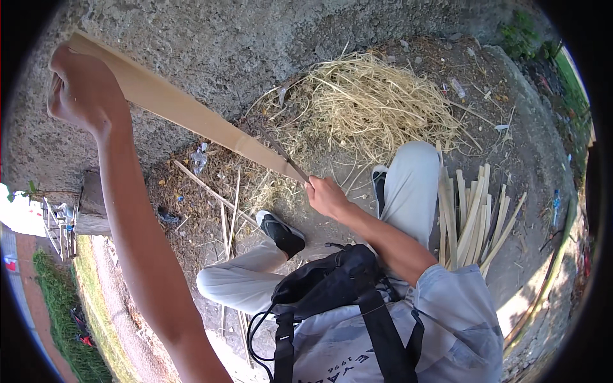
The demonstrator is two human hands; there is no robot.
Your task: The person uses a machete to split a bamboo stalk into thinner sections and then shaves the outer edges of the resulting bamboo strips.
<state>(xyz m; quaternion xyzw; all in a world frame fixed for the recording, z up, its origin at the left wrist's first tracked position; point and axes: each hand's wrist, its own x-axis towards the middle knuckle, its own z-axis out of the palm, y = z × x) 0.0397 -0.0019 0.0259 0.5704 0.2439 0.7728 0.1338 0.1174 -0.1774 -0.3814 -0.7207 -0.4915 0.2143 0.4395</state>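
A long, flat tan bamboo strip (185, 113) slants across the upper left, with a node ring partway along it. My left hand (86, 89) is raised and closed around its upper end. The lower end narrows toward my right hand (327, 198), which is closed in front of my knees. Out of that fist a thin, dark knife blade (276, 147) points up and left, lying against or just over the strip. The knife's handle is hidden in my fingers. Whether my right hand also touches the strip's end, I cannot tell.
A heap of curly bamboo shavings (377, 105) lies ahead by the rough concrete wall (211, 45). Several split bamboo sticks (472, 220) stand bunched beside my right knee. Loose sticks (214, 191) lie near my left shoe (281, 233). A black bag (325, 284) rests at my waist.
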